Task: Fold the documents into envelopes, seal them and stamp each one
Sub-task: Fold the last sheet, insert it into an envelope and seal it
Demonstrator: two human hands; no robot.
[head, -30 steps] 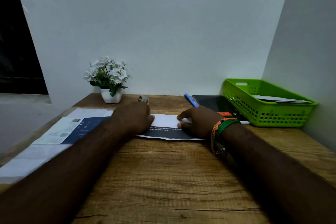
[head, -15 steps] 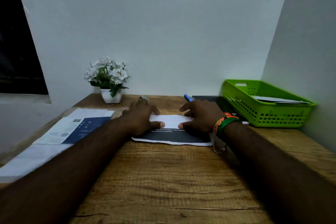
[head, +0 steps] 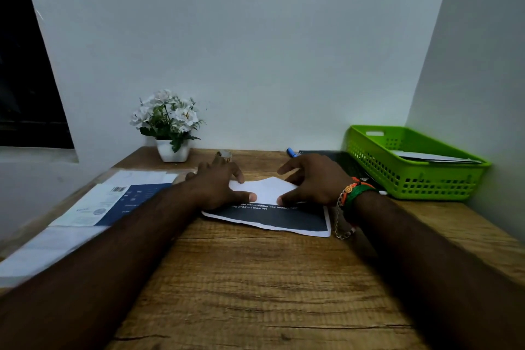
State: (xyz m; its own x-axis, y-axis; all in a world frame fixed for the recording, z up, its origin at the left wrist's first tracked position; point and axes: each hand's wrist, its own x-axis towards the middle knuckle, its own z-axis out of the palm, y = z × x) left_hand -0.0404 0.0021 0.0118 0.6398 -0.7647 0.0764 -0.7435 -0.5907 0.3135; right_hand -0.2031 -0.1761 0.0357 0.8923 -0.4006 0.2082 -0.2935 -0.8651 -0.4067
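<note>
Left hand [head: 218,187] and right hand [head: 312,182], fingers spread flat, pressing folded document [head: 267,207]

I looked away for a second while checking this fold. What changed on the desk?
Both hands, left hand and right hand, went from curled over the document to spread flat, thumbs pressing its folded white flap. The sheet's near dark edge slid toward the person. Flower pot, green basket and blue pen stayed put.

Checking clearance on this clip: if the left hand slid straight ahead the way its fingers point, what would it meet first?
Likely the small brownish object just beyond the left hand, then the back wall. Depth is hard to judge, so the fingertips may already be close to it.
</note>
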